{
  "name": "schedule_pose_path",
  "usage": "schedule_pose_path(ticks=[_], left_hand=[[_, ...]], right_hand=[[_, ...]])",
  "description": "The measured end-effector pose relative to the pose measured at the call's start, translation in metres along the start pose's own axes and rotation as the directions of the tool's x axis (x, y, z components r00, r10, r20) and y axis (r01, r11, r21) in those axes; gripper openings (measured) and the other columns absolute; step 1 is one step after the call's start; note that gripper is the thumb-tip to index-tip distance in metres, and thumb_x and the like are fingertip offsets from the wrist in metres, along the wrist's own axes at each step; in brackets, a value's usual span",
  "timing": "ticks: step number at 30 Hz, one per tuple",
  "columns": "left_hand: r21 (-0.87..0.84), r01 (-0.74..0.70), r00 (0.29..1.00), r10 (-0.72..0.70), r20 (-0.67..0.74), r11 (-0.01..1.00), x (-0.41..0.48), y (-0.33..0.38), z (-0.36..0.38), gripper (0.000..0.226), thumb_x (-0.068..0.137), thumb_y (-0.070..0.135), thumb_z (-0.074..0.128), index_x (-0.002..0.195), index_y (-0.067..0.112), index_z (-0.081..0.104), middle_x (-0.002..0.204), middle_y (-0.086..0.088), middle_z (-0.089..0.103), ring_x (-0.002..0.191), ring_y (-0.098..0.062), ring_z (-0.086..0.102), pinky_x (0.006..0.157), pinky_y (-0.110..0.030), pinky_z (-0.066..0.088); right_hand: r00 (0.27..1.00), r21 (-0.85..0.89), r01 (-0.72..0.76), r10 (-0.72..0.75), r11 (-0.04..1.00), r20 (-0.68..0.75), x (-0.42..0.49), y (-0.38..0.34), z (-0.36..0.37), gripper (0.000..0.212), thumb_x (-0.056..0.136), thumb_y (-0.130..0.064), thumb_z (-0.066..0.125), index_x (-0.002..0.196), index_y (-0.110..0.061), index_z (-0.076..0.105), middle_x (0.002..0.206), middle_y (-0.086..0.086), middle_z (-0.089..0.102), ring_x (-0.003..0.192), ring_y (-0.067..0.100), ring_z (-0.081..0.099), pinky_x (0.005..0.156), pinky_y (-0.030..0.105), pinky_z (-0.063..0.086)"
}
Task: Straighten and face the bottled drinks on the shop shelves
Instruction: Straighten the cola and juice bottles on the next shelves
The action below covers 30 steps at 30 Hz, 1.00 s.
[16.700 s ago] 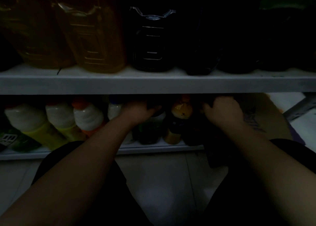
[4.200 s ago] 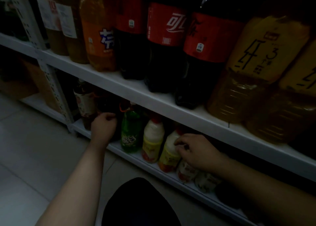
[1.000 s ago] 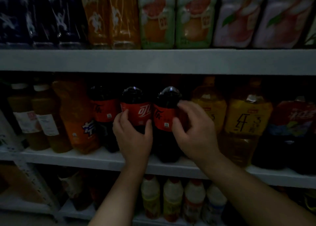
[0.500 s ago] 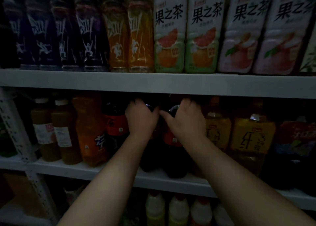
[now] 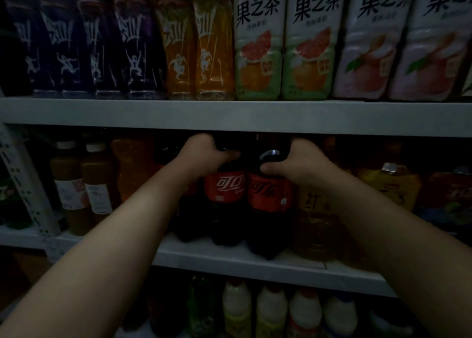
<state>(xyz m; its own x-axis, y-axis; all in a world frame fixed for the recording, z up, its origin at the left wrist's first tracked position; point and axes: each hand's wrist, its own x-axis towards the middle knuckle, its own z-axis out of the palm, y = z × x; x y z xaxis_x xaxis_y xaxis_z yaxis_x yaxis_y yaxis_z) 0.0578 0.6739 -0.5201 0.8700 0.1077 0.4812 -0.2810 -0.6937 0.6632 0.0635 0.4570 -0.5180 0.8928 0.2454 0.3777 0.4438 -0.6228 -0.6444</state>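
Both hands are up at the middle grey metal shelf (image 5: 229,259). My left hand (image 5: 207,156) is wrapped round the shoulder of the left dark cola bottle with a red label (image 5: 224,189), thumb lying across the front. My right hand (image 5: 301,164) grips the right dark cola bottle with a red label (image 5: 270,195) the same way, thumb tucked under its shiny shoulder.

The two bottles stand upright on that shelf, touching side by side, red labels facing me. Their caps are lost in the shadow under the upper grey shelf edge (image 5: 229,115), and my fingertips go round behind the necks, out of sight (it's very dim in here).

My right arm covers part of the nearest of the yellow-labelled amber tea bottles (image 5: 388,187). To the left stand an orange soda bottle (image 5: 130,169) and two brown juice bottles with white caps (image 5: 79,184). Up top, the white-labelled fruit tea bottles (image 5: 283,43) are cut off by the frame.
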Motion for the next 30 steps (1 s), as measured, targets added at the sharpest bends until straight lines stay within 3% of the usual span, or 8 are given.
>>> schedule_pose_path(ticks=[5, 8, 11, 14, 18, 21, 26, 30], left_hand=[[-0.219, 0.090, 0.992, -0.069, 0.104, 0.972, 0.006, -0.003, -0.001, 0.048, 0.076, 0.029, 0.076, 0.122, 0.029, 0.060, 0.108, 0.008, 0.065, 0.106, -0.018, 0.061, 0.074, -0.025, 0.053], [0.062, -0.006, 0.997, 0.011, -0.082, 0.998, 0.005, 0.001, 0.023, 0.056, 0.076, 0.047, 0.069, 0.124, 0.020, 0.061, 0.125, -0.009, 0.062, 0.115, -0.027, 0.057, 0.093, -0.035, 0.048], [0.227, -0.019, 0.971, 0.072, -0.230, 0.974, 0.007, 0.002, 0.039, 0.047, 0.082, 0.041, 0.069, 0.118, 0.011, 0.065, 0.117, -0.015, 0.065, 0.108, -0.032, 0.059, 0.085, -0.030, 0.045], [0.277, 0.006, 0.993, 0.026, -0.112, 0.961, 0.018, -0.003, 0.035, 0.048, 0.085, 0.039, 0.066, 0.126, 0.015, 0.059, 0.128, -0.012, 0.060, 0.119, -0.030, 0.053, 0.095, -0.031, 0.041], [-0.249, -0.002, 0.999, 0.011, 0.037, 0.968, 0.013, -0.012, 0.018, 0.052, 0.075, 0.029, 0.077, 0.123, 0.023, 0.060, 0.120, 0.001, 0.064, 0.113, -0.019, 0.059, 0.091, -0.033, 0.050], [-0.340, -0.005, 0.992, 0.047, 0.116, 0.940, 0.013, -0.015, 0.012, 0.057, 0.069, 0.033, 0.077, 0.123, 0.029, 0.059, 0.117, 0.007, 0.064, 0.109, -0.011, 0.060, 0.085, -0.026, 0.049], [-0.037, -0.098, 0.994, 0.099, 0.040, 0.995, 0.015, -0.008, 0.022, 0.068, 0.070, 0.052, 0.075, 0.130, 0.029, 0.054, 0.132, 0.001, 0.057, 0.121, -0.017, 0.052, 0.100, -0.033, 0.043], [0.289, -0.120, 0.988, 0.085, 0.132, 0.950, 0.025, -0.001, 0.022, 0.069, 0.080, 0.055, 0.065, 0.140, 0.028, 0.043, 0.144, -0.004, 0.045, 0.129, -0.023, 0.043, 0.102, -0.032, 0.037]], right_hand=[[1.000, -0.131, 0.008, -0.005, 0.991, 0.021, 0.004, -0.003, 0.002, 0.040, 0.064, -0.051, 0.079, 0.094, -0.027, 0.067, 0.089, -0.007, 0.065, 0.086, 0.011, 0.061, 0.068, 0.026, 0.052], [0.988, -0.298, -0.005, -0.040, 0.954, -0.146, -0.002, -0.006, 0.019, 0.055, 0.052, -0.071, 0.074, 0.083, -0.027, 0.063, 0.080, -0.007, 0.060, 0.077, 0.013, 0.060, 0.056, 0.024, 0.046], [0.973, -0.285, 0.038, -0.100, 0.958, -0.206, -0.003, -0.005, 0.023, 0.046, 0.052, -0.065, 0.077, 0.072, -0.028, 0.058, 0.073, -0.008, 0.058, 0.068, 0.009, 0.055, 0.053, 0.023, 0.040], [0.965, -0.259, 0.082, -0.142, 0.962, -0.222, -0.004, -0.001, 0.016, 0.037, 0.054, -0.054, 0.082, 0.065, -0.030, 0.057, 0.062, -0.017, 0.046, 0.056, 0.000, 0.040, 0.044, 0.011, 0.027], [0.999, -0.158, 0.036, -0.042, 0.987, -0.030, 0.000, 0.005, 0.004, 0.039, 0.060, -0.044, 0.084, 0.093, -0.031, 0.067, 0.084, -0.010, 0.061, 0.077, 0.007, 0.055, 0.061, 0.022, 0.044], [1.000, -0.129, 0.021, -0.018, 0.991, 0.020, 0.003, 0.006, 0.000, 0.028, 0.063, -0.042, 0.084, 0.079, -0.036, 0.061, 0.078, -0.015, 0.058, 0.075, 0.007, 0.054, 0.060, 0.022, 0.045], [0.999, -0.242, 0.045, -0.043, 0.969, 0.016, 0.003, 0.004, 0.006, 0.046, 0.060, -0.052, 0.081, 0.098, -0.031, 0.065, 0.084, -0.011, 0.057, 0.078, 0.008, 0.054, 0.058, 0.022, 0.043], [0.996, -0.317, 0.064, -0.081, 0.946, -0.042, -0.001, 0.001, 0.012, 0.044, 0.053, -0.058, 0.082, 0.074, -0.034, 0.052, 0.066, -0.018, 0.045, 0.069, 0.007, 0.048, 0.047, 0.019, 0.034]])
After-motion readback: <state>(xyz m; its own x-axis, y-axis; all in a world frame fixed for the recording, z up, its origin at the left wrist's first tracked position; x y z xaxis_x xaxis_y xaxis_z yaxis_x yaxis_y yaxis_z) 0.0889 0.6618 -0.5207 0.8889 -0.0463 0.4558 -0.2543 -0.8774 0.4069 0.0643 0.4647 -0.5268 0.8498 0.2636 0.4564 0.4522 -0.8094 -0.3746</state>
